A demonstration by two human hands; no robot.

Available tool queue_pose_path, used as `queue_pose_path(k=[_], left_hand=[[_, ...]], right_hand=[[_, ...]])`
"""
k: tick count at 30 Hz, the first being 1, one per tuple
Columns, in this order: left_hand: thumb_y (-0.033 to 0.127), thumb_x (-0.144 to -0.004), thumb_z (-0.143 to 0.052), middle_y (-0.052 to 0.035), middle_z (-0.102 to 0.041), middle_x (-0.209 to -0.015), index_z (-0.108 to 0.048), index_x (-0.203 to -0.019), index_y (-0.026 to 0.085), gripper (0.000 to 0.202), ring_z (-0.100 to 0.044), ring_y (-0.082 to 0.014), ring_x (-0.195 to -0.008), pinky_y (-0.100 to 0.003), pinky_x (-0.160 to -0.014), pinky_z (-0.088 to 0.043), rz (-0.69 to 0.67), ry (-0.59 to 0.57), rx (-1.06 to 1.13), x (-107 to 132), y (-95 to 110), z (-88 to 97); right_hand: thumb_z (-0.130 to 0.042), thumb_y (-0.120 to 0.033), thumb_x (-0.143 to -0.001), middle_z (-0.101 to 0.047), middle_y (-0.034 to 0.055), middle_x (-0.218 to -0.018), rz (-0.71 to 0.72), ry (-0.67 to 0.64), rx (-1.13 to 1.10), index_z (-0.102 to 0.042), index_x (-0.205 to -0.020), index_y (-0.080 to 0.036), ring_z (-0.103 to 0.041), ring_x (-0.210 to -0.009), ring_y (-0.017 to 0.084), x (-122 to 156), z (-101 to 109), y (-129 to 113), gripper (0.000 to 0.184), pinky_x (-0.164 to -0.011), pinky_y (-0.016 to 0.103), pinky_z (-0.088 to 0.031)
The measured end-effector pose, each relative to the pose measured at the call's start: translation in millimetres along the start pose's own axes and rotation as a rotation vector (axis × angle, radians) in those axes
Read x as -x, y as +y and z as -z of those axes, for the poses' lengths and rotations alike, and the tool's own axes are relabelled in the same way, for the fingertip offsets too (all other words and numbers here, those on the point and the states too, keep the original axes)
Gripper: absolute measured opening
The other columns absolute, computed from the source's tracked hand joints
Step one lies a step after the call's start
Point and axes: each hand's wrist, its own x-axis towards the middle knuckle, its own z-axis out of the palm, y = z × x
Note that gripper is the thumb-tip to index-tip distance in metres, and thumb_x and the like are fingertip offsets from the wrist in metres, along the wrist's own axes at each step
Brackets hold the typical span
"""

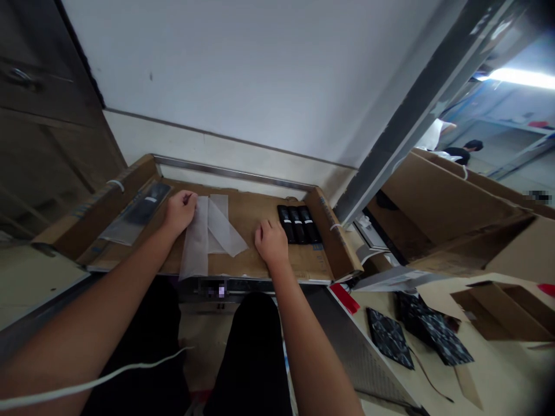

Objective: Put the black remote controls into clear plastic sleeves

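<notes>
Plastic sleeves [196, 242], thin and translucent, touch the left hand [178, 211].

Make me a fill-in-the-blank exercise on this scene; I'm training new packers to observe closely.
1. Beside the right hand, ____ bare black devices lie side by side.
2. The left hand touches clear ____ sleeves.
3. Both hands rest on a brown ____ tray.
Missing words: three; plastic; cardboard.
</notes>
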Motion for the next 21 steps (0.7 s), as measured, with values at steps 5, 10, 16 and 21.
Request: queue_pose_path(k=[5, 10, 16, 21], left_hand=[[0.031, -0.089, -0.055, -0.0012, -0.065, -0.074, -0.063, -0.090, 0.021, 0.013, -0.062, -0.0179, -0.068, -0.029, -0.066, -0.050, 0.089, 0.118, 0.071, -3.6, -1.7, -1.9], [0.024, -0.088, -0.057, -0.0059, -0.068, -0.088, -0.060, -0.102, 0.017, 0.016, -0.066, -0.0207, -0.081, -0.035, -0.080, -0.055, 0.151, 0.297, 0.035, -7.5, -8.9, -6.1], [0.029, -0.092, -0.051, -0.0156, -0.063, -0.133, -0.062, -0.118, 0.015, 0.031, -0.058, -0.0257, -0.128, -0.043, -0.112, -0.046, -0.249, 0.191, -0.169, -17.5, 3.7, 16.6], [0.048, -0.100, -0.042, -0.0270, -0.038, -0.161, -0.048, -0.146, 0.003, 0.065, -0.029, -0.0378, -0.154, -0.056, -0.125, -0.022, -0.264, -0.419, -0.677, 7.9, 5.1, 17.4]], right_hand=[[-0.045, -0.027, -0.106, -0.074, 0.0091, -0.095, -0.072, -0.087, -0.021, -0.070, -0.099, -0.017, -0.066, -0.082, 0.020, -2.7, -1.7, -2.0, 0.027, -0.069, 0.028, -0.037], [-0.047, -0.028, -0.104, -0.076, 0.0104, -0.093, -0.102, -0.073, -0.014, -0.071, -0.099, -0.016, -0.069, -0.081, 0.020, -1.7, -4.0, 1.5, 0.027, -0.065, 0.028, -0.036], [-0.048, -0.029, -0.103, -0.077, 0.0103, -0.092, -0.118, -0.081, -0.015, -0.073, -0.096, -0.017, -0.069, -0.080, 0.020, -3.0, -4.3, 3.8, 0.028, -0.066, 0.027, -0.038], [-0.050, -0.028, -0.102, -0.076, 0.0099, -0.092, -0.129, -0.082, -0.028, -0.073, -0.094, -0.017, -0.069, -0.080, 0.019, -3.8, -4.0, 2.8, 0.027, -0.065, 0.027, -0.036]])
